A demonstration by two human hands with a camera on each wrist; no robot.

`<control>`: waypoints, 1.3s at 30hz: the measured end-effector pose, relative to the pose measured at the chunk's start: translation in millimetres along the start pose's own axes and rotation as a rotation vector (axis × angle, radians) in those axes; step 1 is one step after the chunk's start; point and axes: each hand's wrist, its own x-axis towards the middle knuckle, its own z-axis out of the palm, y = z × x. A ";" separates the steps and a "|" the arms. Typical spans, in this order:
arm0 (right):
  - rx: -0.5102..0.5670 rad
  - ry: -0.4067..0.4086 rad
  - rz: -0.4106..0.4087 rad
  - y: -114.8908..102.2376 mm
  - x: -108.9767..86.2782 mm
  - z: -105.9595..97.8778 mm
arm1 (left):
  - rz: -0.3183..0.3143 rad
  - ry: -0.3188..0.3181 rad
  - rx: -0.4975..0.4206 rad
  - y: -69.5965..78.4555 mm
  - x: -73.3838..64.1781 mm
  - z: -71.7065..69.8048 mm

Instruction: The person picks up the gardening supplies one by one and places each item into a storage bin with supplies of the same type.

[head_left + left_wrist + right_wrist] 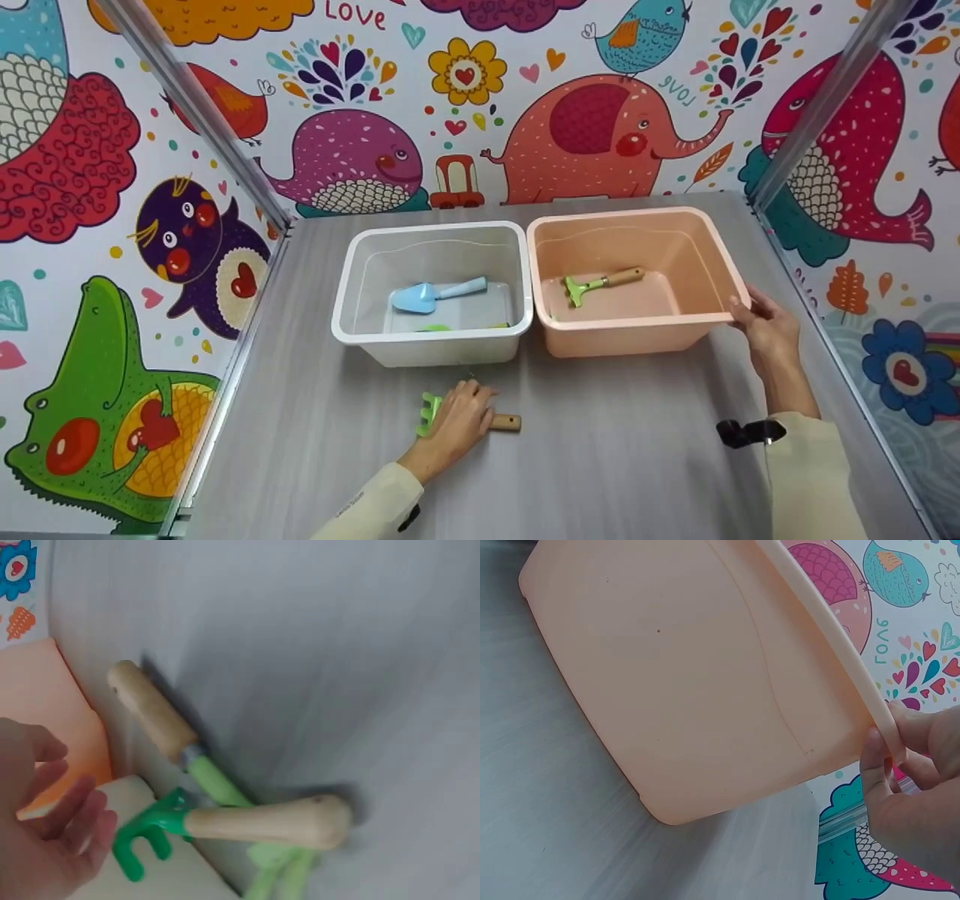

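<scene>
My left hand [457,420] is over a light green hand fork [429,414] with a wooden handle, on the grey table. The left wrist view shows the left hand [56,825] with loosely bent fingers and nothing between thumb and fingers. Close to those fingertips, a darker green hand rake [142,832] lies across the light green fork [214,780]; whether they touch is unclear. My right hand [769,330] pinches the rim of a peach plastic bin [630,324] at its right front corner, thumb and fingers on either side of the rim [855,667].
A white bin [431,337] stands left of the peach one, their rims close together. Inside it lie a light blue trowel [420,298] and partly hidden green and yellow pieces. A green rake [581,289] with a wooden handle lies in the peach bin. Patterned walls [465,150] enclose the table.
</scene>
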 end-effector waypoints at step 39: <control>-0.067 -0.003 0.029 -0.6 -1.3 1.1 | -0.640 -0.067 -0.070 -26.7 -56.2 0.9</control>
